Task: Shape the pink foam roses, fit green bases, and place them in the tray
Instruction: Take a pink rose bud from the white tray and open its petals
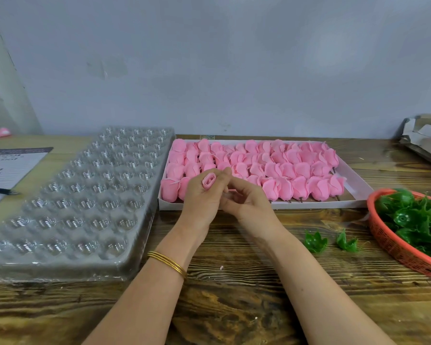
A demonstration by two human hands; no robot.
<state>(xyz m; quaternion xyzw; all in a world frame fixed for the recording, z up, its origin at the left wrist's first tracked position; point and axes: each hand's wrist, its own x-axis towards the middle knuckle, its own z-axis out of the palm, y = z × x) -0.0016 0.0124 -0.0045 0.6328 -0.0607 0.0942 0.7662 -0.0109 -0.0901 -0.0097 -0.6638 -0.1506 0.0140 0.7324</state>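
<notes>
Pink rose (208,181) in left hand (199,202)'s curled grip; right hand (246,200) curled alongside, hold unclear

a small piecework workshop, by the look of it: a worn wooden desk (234,307) against a bare grey wall (234,58) carries a flat box (356,185) packed with rows of identical pink foam roses (271,165), a clear plastic tray (60,266) of many moulded cups, an orange basket (393,242) heaped with green bases (413,215), and a printed sheet (8,168) with a pen (4,191).
</notes>
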